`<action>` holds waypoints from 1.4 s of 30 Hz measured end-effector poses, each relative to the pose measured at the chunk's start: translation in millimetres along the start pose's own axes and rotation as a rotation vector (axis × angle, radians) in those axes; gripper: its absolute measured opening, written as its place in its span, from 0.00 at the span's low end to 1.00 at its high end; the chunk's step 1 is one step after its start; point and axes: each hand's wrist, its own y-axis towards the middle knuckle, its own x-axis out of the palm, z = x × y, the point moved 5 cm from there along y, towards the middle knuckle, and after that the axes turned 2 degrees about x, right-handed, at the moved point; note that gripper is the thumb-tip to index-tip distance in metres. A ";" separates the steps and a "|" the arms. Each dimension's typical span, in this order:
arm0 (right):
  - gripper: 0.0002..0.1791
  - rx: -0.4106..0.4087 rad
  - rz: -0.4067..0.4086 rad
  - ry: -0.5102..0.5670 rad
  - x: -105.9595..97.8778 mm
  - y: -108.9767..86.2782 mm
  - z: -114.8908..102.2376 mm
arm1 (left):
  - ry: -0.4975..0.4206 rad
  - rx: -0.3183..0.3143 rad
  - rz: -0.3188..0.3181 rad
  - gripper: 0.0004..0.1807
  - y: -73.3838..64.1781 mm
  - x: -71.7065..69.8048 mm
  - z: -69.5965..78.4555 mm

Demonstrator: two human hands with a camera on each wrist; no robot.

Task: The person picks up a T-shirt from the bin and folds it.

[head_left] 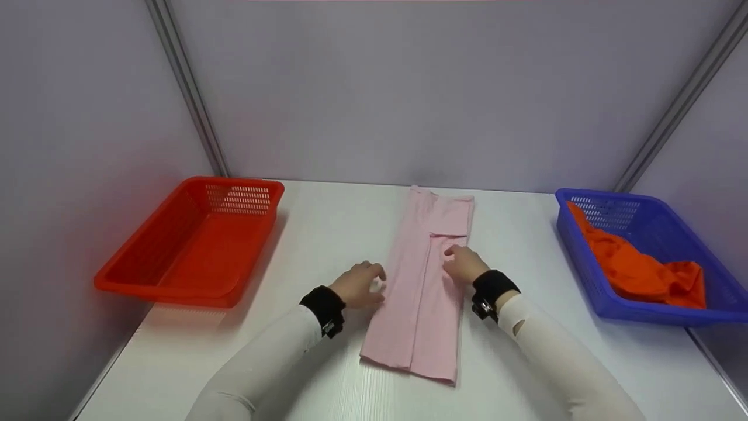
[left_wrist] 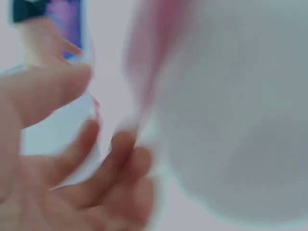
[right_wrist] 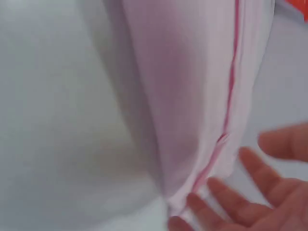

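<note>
A pink cloth garment (head_left: 400,316), folded into a long narrow strip, lies lengthwise away from me. A short flap is turned down near its far right end, and a lengthwise edge runs along its middle. My left hand (head_left: 357,285) is at the strip's left edge with its fingers bent. In the left wrist view its thumb and fingers stand apart, fingertips close to the blurred pink cloth. My right hand (head_left: 463,264) hovers over the right side of the garment, below the flap. Its fingers are spread beside the cloth (right_wrist: 168,86) in the right wrist view, pinching nothing.
On the left of the white table (head_left: 327,228) stands a red plastic basket (head_left: 248,257) with nothing visible inside. A blue basket (head_left: 584,275) on the right holds crumpled orange cloth (head_left: 637,272). Pale panels (head_left: 374,99) enclose the table at the back and sides.
</note>
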 end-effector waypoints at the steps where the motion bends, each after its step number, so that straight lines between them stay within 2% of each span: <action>1: 0.28 -0.002 -0.030 -0.037 4.4 -3.3 -2.2 | 0.019 0.038 0.013 0.26 4.9 1.7 0.4; 2: 0.31 -0.008 -0.054 -0.080 9.4 -5.1 -3.1 | 0.027 0.068 0.003 0.33 9.4 5.0 1.1; 4: 0.36 -0.027 -0.081 -0.143 17.9 -5.2 -1.8 | 0.032 0.094 -0.057 0.41 16.8 13.7 2.9; 6: 0.38 -0.052 -0.076 -0.187 22.6 -2.3 0.6 | 0.039 0.083 -0.112 0.44 21.2 21.6 6.5; 8: 0.39 -0.088 -0.058 -0.215 24.6 2.7 2.7 | 0.075 0.048 -0.137 0.43 23.4 27.7 10.4; 12: 0.38 -0.169 -0.056 -0.225 22.9 13.1 3.6 | 0.196 -0.001 -0.114 0.41 22.3 33.3 22.0; 18: 0.38 -0.233 -0.118 -0.163 25.8 24.1 4.0 | 0.350 -0.045 -0.080 0.39 15.3 37.6 39.5; 21: 0.37 -0.251 -0.121 -0.142 24.4 26.1 3.7 | 0.392 -0.052 -0.059 0.36 15.0 35.5 44.4; 24: 0.36 -0.230 -0.115 -0.146 19.2 19.2 4.0 | 0.381 -0.042 -0.050 0.35 12.9 33.5 45.0; 27: 0.35 -0.201 -0.122 -0.176 14.5 -1.3 4.1 | 0.297 -0.014 -0.076 0.34 1.1 34.9 44.8; 30: 0.32 -0.231 -0.105 -0.181 11.2 -35.8 3.9 | 0.228 0.088 -0.114 0.29 -18.1 39.8 51.4; 32: 0.27 -0.292 -0.090 -0.175 13.3 -65.6 3.2 | 0.222 0.176 -0.146 0.26 -34.0 46.3 56.9; 34: 0.22 -0.386 -0.088 -0.178 18.2 -97.3 1.1 | 0.260 0.266 -0.170 0.26 -49.0 54.0 61.1; 36: 0.18 -0.479 -0.099 -0.201 24.4 -126.5 -1.6 | 0.304 0.327 -0.170 0.26 -60.7 60.3 61.9; 39: 0.21 -0.583 -0.118 -0.272 33.7 -160.0 -4.6 | 0.403 0.427 -0.087 0.20 -71.3 64.8 62.5; 42: 0.30 -0.632 -0.103 -0.356 40.4 -180.3 -7.2 | 0.533 0.522 0.080 0.10 -77.0 66.0 66.2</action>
